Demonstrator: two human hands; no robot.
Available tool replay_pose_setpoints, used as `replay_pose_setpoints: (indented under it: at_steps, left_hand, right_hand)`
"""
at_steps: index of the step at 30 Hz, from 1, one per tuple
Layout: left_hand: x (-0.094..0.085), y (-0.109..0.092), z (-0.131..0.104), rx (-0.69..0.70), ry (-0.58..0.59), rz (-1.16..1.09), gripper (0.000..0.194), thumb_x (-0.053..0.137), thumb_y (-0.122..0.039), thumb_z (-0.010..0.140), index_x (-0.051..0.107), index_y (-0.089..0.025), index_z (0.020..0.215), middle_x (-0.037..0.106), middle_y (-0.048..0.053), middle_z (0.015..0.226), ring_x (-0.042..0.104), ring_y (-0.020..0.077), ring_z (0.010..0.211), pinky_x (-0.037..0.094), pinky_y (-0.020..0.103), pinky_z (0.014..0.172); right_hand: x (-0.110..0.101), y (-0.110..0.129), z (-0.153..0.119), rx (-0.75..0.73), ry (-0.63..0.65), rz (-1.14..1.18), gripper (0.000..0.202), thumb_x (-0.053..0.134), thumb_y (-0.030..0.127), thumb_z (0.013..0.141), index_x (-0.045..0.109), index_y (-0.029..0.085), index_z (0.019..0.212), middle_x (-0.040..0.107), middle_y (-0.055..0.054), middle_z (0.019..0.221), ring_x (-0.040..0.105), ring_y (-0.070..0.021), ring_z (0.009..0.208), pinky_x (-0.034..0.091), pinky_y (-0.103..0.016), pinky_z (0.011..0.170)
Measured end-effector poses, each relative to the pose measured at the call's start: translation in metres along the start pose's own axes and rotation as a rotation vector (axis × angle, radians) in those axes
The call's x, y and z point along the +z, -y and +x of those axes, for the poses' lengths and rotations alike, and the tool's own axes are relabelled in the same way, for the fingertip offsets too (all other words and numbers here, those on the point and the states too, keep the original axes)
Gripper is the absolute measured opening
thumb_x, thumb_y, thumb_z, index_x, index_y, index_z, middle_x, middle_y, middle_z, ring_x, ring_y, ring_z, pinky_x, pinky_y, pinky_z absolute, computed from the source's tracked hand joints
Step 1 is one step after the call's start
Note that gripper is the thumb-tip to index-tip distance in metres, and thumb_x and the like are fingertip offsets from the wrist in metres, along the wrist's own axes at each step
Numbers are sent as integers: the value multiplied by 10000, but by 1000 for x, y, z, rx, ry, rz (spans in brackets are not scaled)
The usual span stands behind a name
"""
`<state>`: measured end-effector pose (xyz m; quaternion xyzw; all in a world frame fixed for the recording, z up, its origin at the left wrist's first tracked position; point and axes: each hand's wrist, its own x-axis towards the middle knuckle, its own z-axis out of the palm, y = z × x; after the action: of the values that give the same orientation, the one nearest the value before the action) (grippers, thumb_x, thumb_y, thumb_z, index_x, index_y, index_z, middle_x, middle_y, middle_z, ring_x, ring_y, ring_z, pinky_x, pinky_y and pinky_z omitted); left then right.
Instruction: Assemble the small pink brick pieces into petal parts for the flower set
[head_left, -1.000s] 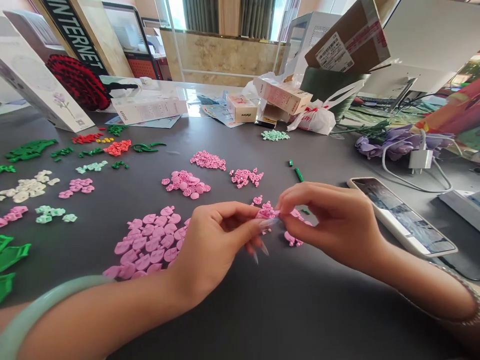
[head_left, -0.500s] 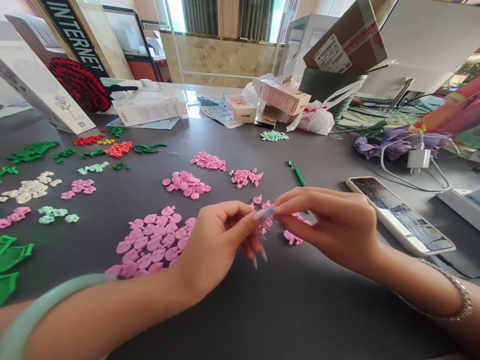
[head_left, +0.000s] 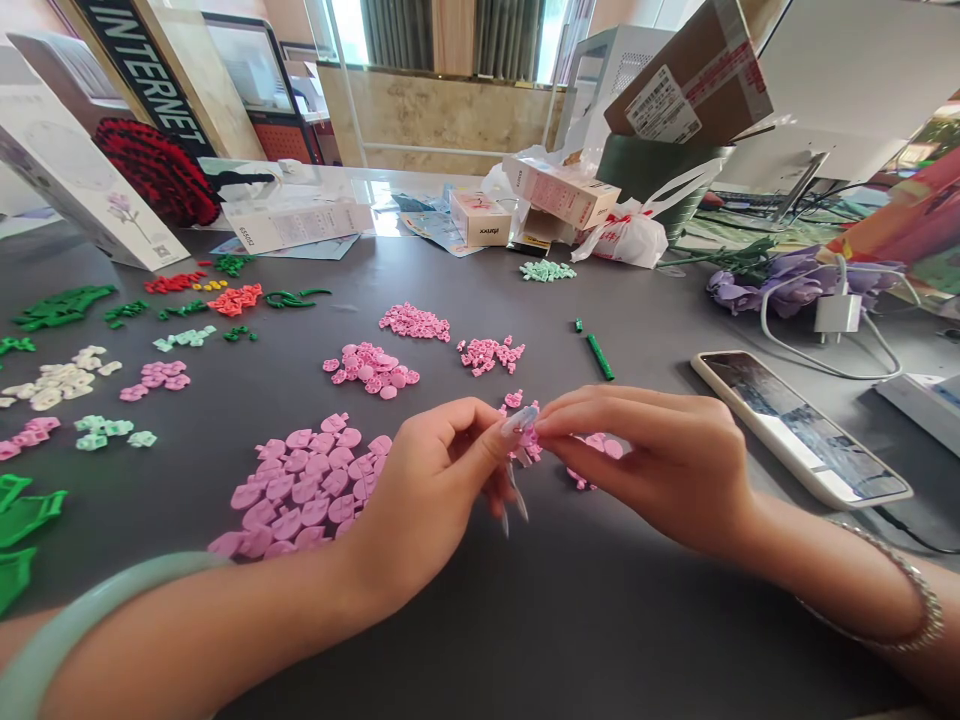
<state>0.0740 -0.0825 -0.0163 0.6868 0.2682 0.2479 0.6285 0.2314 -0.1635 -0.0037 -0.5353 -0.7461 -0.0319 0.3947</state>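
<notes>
My left hand is closed in a pinch, with thumb and index finger on a small pink piece that is mostly covered by the fingertips. My right hand meets it from the other side, its thumb and fingers pressed together at the same piece. Behind and below the fingertips lie more pink pieces, partly hidden by the hands. A heap of pink petal-shaped pieces spreads beside my left wrist. Past the right hand lies a short green rod, with a small green piece near it.
Further piles of pink pieces, mint pieces, cream pieces and green pieces dot the dark table. A phone, a charger and purple flowers lie right. Boxes stand at the back.
Both hands have shifted slightly down, the right one more, so the green rod shows fully. Their fingertips stay together in a pinch.
</notes>
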Motion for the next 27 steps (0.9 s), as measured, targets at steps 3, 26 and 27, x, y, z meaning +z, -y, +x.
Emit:
replay_pose_setpoints:
  at_steps: [3,26,27]
  left_hand:
    - [0,0,0,-4,3,0,280,533,-368,865,540,-151,688,568,-29,546,545,87,479,461,186,490]
    - [2,-1,0,-89,44,-25,321,491,-413,872,507,-163,671,560,-28,520,528,94,459,454,204,482]
    - [2,-1,0,-90,45,-24,319,492,-405,873,502,-164,664,559,-28,518,526,94,458,453,203,482]
  right_hand:
    - [1,-1,-1,-75,-16,-3,158,589,70,797,668,205,817,729,-19,800,685,-107,737,552,-179,677]
    - [8,-7,-3,-162,-54,-13,141,600,56,793,654,186,780,677,-50,806,652,-97,733,540,-176,668]
    - [8,-7,-3,-164,-57,-16,138,602,61,794,654,188,784,671,-48,799,649,-97,729,539,-177,664]
